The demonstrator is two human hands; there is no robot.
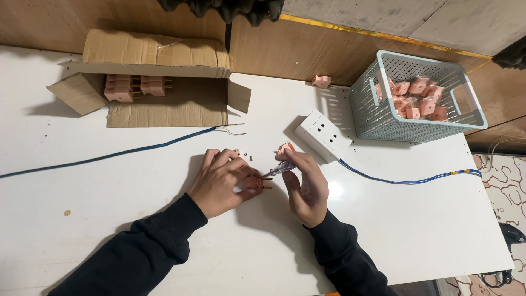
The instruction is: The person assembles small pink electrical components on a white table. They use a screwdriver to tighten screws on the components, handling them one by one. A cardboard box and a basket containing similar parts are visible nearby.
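White desk (pixel 427 230) fills most of the frame, with a wooden wall seen behind it along the top. At centre frame, a small pink plug (pixel 256 182) with brass pins is pinned to the desk under the closed fingers of the left hand (pixel 222 181). A slim screwdriver (pixel 279 169) with a clear handle is gripped in the right hand (pixel 307 189), and its tip is set against the top of the plug. A screw on the plug appears to be worked at this moment; whether it is being tightened or loosened cannot be told. Steady downward pressure and a firm hold on the plug would be called for, so that the tip is not slipped off the small screw.

Just above the hands, a loose pink plug part (pixel 285 147) and a few tiny dark bits are seen. A white socket block (pixel 322 134) with a blue cable (pixel 405 180) is placed right of centre. At upper right, a pale green basket (pixel 383 123) is loaded with pink plugs. At upper left, an open cardboard box (pixel 164 107) is seen with more plugs stacked inside, and a second blue cable (pixel 109 154) is run out to the left edge.
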